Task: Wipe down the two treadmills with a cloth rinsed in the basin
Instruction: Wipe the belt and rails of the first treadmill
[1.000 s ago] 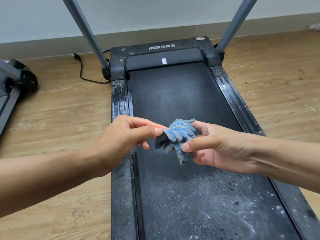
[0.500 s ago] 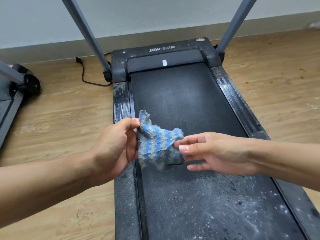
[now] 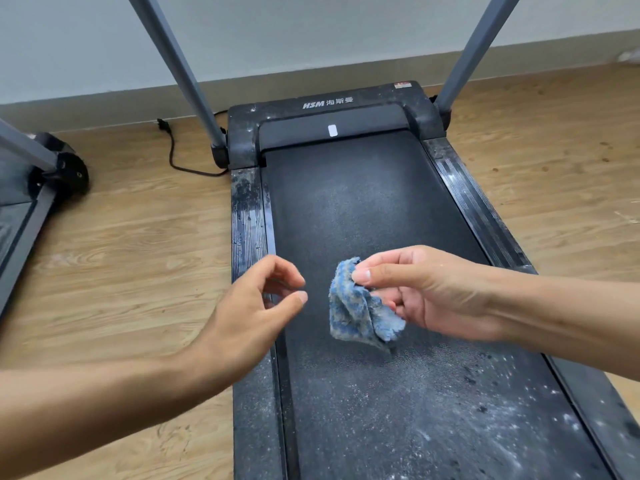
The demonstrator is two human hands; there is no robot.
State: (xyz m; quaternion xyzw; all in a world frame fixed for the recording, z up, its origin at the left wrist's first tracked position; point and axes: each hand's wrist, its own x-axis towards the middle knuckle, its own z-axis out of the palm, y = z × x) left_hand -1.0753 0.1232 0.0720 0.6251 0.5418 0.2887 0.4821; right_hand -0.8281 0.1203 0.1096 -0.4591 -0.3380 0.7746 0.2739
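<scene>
Pinching the cloth [image 3: 360,306] alone now, the right hand [image 3: 429,292] hangs over the treadmill [image 3: 363,202]; the left hand [image 3: 256,313] has let go, loosely curled. White dust [image 3: 502,431] speckles the treadmill; wooden floor [image 3: 138,254] surrounds it.

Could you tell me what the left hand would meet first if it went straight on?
The left hand would likely meet the blue cloth pinched by the right hand; depth is unclear.

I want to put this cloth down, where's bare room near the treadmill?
Bare: the belt from the motor cover to the cloth; the wood floor between the left rail and the second treadmill, short of the cable. Crowded: mid-belt, where the left hand and the cloth-gripping right hand hover.
</scene>
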